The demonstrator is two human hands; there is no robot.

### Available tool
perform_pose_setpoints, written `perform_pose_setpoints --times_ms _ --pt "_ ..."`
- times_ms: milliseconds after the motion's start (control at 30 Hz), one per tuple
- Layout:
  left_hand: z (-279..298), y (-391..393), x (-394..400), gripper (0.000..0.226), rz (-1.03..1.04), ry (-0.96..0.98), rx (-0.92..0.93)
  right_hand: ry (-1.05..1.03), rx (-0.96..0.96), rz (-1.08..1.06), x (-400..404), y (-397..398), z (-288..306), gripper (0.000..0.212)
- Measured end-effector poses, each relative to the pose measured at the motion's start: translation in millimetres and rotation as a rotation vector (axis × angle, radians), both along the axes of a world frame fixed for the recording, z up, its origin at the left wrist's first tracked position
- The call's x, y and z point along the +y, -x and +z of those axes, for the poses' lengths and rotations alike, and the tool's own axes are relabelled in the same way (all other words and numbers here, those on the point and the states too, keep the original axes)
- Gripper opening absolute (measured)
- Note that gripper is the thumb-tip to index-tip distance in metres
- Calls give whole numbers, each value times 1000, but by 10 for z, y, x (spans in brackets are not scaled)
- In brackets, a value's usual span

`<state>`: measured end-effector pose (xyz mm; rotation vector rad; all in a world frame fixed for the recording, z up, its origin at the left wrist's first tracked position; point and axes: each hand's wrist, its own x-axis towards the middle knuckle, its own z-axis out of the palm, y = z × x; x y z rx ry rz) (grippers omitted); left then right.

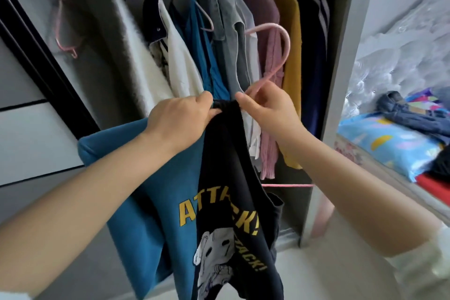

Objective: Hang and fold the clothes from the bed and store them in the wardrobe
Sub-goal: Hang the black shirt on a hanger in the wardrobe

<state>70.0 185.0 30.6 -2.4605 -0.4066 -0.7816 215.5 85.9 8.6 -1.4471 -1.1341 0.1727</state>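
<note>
Grey wall [345, 61] w/ pale floor [328, 275], bright daylight from the right

Your left hand [180, 117] and right hand [270, 107] sit side by side at the collar of the shirt [219, 214], which hangs below them, in front of the wardrobe [341, 80]. The hanger [280, 56] rises from your right hand, hook up. Behind it, hung clothes [219, 39] fill the wardrobe in a row. The sliding door [31, 129] stands left. The bed [389, 143] lies right, jeans [409, 114] on it.
</note>
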Motion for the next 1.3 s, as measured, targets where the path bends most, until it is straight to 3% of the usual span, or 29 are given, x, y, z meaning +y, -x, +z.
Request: perform_pose_setpoints --times_ms 67,133,267,300,400,533,633,733,833,1000,1133,1300 --pt "18 60 54 37 64 54 -16 -193 -211 -133 -135 -50 -128 14" --pt "79 107 73 34 117 105 -65 -208 -334 -107 -258 -90 -370 17" --pt "207 132 67 33 220 217 -165 442 -357 348 -311 -51 -898 65" --pt "238 110 68 34 247 222 -169 533 -349 416 -288 -55 -1022 63" --pt "272 34 123 41 326 248 -136 628 -396 505 -205 -134 -1238 21" --pt "159 96 295 42 371 379 -146 718 -391 329 -141 -420 -1249 23" --pt "-19 180 416 39 343 484 -182 706 -379 140 -143 -703 -1241 28" --pt "-182 295 514 44 292 628 -193 547 -583 15 -189 -913 -1333 30" --pt "-285 413 553 47 207 771 -196 466 -751 12 -242 -1093 -1423 38" --pt "-465 549 565 41 205 1021 -56 482 -894 3 -268 -1273 -1252 29" --pt "-505 599 534 39 285 1050 44 385 -802 61 -172 -1126 -962 27" --pt "-493 553 354 43 157 983 -36 120 -604 245 61 -749 -656 31"
